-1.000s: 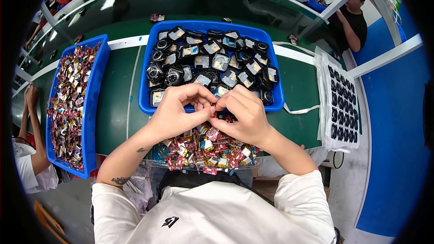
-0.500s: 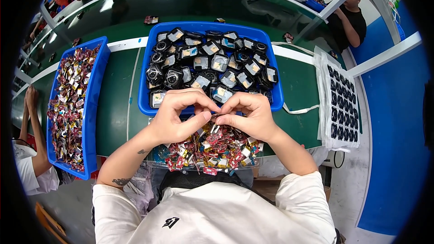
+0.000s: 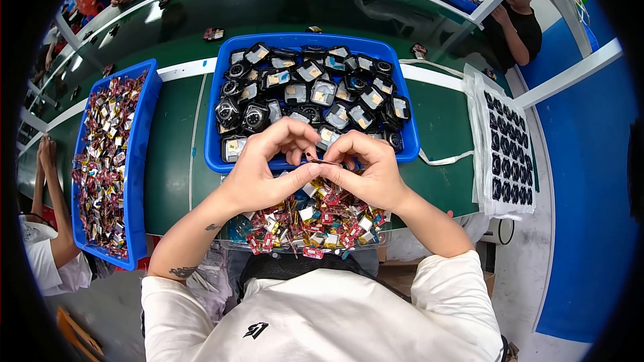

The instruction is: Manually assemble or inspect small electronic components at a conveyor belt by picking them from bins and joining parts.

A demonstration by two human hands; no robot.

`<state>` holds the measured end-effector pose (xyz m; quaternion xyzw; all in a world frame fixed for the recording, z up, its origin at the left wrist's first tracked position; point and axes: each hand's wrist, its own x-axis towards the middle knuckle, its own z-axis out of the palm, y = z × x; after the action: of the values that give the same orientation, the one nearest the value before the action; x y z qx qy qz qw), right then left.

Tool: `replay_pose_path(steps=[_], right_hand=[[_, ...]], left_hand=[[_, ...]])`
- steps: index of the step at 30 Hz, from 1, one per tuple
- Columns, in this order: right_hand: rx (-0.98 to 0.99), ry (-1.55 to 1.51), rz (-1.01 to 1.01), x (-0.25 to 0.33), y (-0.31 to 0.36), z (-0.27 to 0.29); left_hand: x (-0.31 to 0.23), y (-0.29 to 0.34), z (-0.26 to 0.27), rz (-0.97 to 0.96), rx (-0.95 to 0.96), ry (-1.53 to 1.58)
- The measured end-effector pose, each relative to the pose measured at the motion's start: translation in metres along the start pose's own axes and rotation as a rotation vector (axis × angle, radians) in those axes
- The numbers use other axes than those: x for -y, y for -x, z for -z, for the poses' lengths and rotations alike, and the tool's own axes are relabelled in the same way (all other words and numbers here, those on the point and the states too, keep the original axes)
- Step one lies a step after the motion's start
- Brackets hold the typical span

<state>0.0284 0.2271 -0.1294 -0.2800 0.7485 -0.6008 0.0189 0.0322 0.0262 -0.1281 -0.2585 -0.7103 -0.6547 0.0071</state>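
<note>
1. Head view, the work: the thin dark part lies between the two sets of fingertips, above the gap between the black housings and the loose pile. The right hand pinches it between thumb and forefinger. The left hand has its thumb tip at the part and its forefinger raised; whether it truly grips, I cannot tell.

2. Head view, handling well: the part looks slight and probably bends easily, so a light pinch near its edges seems best, one hand steadying while the other works. Keeping it low over the pile would make a slip harmless.

3. Head view, containers: a clear tray just below the hands holds a heap of small red boards with silver and yellow pieces. Beyond it, on the green desk, a large blue bin is full of black watch-like housings. At left, a long blue bin carries similar boards; at right, a white sheet bears rows of black pieces.
</note>
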Motion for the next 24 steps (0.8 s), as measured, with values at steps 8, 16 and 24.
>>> replay_pose_path(steps=[8,16,24], right_hand=[[0.074,0.035,0.055,0.008,-0.001,-0.002],[0.116,0.161,0.033,0.017,-0.001,0.001],[0.062,0.117,0.174,-0.001,-0.003,0.003]], left_hand=[[0.008,0.002,0.000,-0.027,-0.028,0.019],[0.010,0.004,-0.002,0.004,-0.075,0.053],[0.010,0.004,-0.001,0.009,-0.088,0.062]])
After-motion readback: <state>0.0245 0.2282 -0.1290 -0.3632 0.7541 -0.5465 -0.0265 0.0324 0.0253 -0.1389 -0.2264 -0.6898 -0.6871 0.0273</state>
